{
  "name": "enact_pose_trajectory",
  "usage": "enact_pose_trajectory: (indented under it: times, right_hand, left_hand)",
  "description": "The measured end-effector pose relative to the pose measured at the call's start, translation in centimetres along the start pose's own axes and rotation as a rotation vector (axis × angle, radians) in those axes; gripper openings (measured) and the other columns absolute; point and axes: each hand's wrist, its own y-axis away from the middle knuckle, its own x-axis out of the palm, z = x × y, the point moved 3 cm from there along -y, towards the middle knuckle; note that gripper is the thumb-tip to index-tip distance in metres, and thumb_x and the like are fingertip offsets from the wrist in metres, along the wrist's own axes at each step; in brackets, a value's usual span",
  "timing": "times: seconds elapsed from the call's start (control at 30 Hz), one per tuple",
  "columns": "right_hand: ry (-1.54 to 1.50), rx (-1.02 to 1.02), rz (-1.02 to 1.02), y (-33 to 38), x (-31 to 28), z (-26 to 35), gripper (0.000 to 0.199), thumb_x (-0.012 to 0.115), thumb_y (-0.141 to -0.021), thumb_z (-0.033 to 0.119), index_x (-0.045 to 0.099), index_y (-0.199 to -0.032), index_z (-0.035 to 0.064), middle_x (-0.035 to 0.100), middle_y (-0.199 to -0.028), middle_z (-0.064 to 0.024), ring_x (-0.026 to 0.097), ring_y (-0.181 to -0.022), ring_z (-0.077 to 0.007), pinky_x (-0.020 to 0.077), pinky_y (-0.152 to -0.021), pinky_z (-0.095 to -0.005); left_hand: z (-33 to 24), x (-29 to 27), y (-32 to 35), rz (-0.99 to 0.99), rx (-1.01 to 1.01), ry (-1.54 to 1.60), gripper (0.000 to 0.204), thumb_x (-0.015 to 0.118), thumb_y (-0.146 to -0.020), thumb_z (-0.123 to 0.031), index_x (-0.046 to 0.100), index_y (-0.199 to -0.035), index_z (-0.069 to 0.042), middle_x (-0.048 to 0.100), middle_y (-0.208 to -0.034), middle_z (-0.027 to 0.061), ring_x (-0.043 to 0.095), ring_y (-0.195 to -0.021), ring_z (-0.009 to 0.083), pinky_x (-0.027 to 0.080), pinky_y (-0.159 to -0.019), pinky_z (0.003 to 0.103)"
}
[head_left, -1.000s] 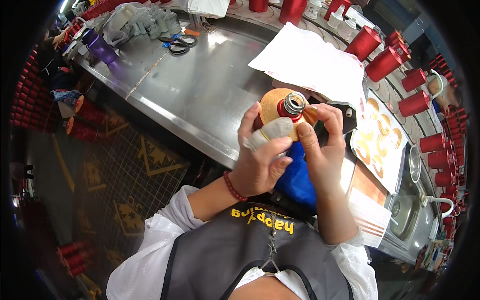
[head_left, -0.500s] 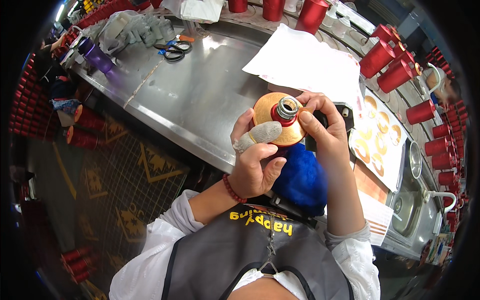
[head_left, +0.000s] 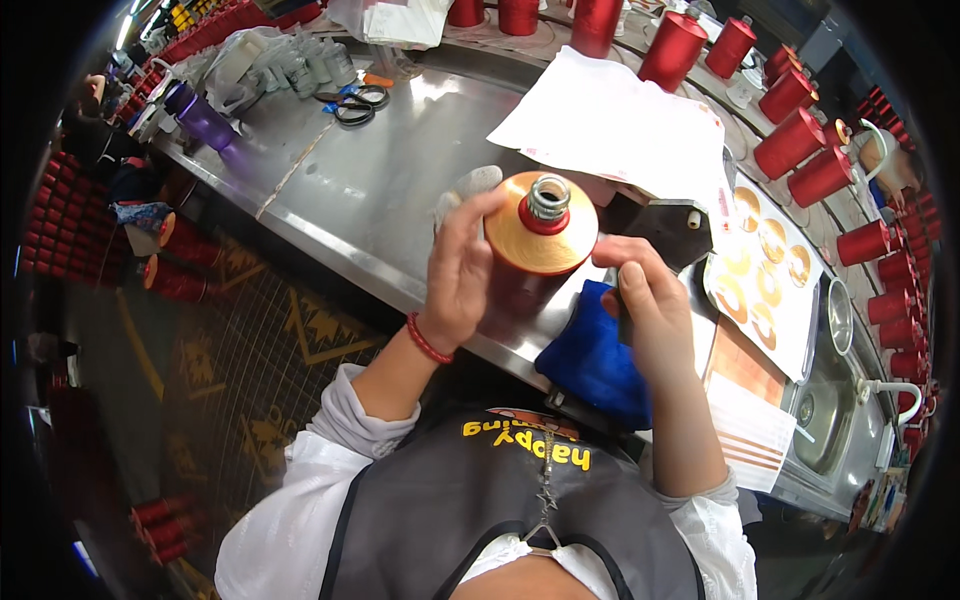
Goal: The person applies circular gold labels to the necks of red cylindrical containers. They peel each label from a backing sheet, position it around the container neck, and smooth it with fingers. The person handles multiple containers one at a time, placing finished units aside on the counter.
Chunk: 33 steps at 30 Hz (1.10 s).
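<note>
At centre frame, above the brushed steel bench (head_left: 400, 200): one cone-shaped spool (head_left: 535, 235) of glossy orange thread, red collar and silver core on top, gripped on its left side by the left hand (head_left: 462, 265), a pale cloth (head_left: 470, 183) showing behind its fingers. Right hand (head_left: 650, 300) touching the spool's right edge with fingertips, curled, contents impossible to tell. Just below: one crumpled blue cloth (head_left: 595, 360). Upper left: one pair of scissors (head_left: 355, 103). Upper right: about ten red thread cones (head_left: 790, 140), one white sheet (head_left: 610, 125). Compared with half a second ago: spool more upright, pale cloth shifted behind it.
</note>
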Motion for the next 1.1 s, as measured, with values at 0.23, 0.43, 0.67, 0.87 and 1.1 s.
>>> enact_pose_trajectory:
  times: [0.23,0.43,0.67,0.87,1.1]
  right_hand:
    - [0.265,-0.425,-0.074,-2.0,1.4,2.1,0.045,0.063,-0.096,0.019,0.054,-0.135,-0.0017,0.061,-0.112,-0.011,0.056,-0.099,-0.0182,0.045,-0.093,-0.0309]
    - [0.295,-0.427,-0.082,-1.5,1.6,2.3,0.049,0.067,-0.093,0.018,0.055,-0.135,-0.0034,0.06,-0.111,-0.011,0.054,-0.096,-0.0174,0.0454,-0.091,-0.03]
    - [0.33,-0.442,-0.092,-1.2,1.4,2.5,0.049,0.068,-0.092,0.019,0.055,-0.134,-0.0032,0.06,-0.111,-0.0102,0.054,-0.095,-0.0172,0.0457,-0.09,-0.03]
    - [0.247,-0.415,-0.069,-1.2,1.4,1.8,0.046,0.065,-0.096,0.02,0.055,-0.135,-0.0012,0.059,-0.112,-0.0092,0.052,-0.097,-0.017,0.0442,-0.092,-0.0299]
    - [0.272,-0.441,-0.071,-1.1,1.5,1.9,0.046,0.064,-0.097,0.021,0.054,-0.135,-0.0013,0.058,-0.112,-0.0092,0.052,-0.096,-0.0173,0.0441,-0.091,-0.0301]
  left_hand:
    - [-1.1,0.9,-2.1,-0.048,-0.154,0.382,0.055,0.047,-0.106,-0.032,0.035,-0.146,0.004,0.047,-0.142,0.0164,0.048,-0.13,0.0206,0.035,-0.111,0.034]
    - [-3.0,2.6,-2.5,-0.015,-0.231,0.41,0.054,0.062,-0.097,-0.014,0.035,-0.141,0.001,0.048,-0.135,0.014,0.049,-0.125,0.0177,0.039,-0.108,0.033]
    - [-2.7,2.8,-2.4,0.0,-0.206,0.294,0.054,0.062,-0.096,-0.013,0.033,-0.141,-0.001,0.046,-0.133,0.0132,0.048,-0.124,0.0178,0.039,-0.108,0.034]
    - [-3.2,2.6,-2.5,-0.001,-0.276,0.463,0.058,0.063,-0.097,-0.019,0.032,-0.142,-0.002,0.045,-0.136,0.0126,0.047,-0.125,0.0176,0.038,-0.109,0.034]
    - [-2.9,2.8,-2.4,0.015,-0.217,0.39,0.058,0.063,-0.096,-0.018,0.031,-0.141,-0.001,0.045,-0.135,0.0135,0.047,-0.125,0.0183,0.038,-0.109,0.034]
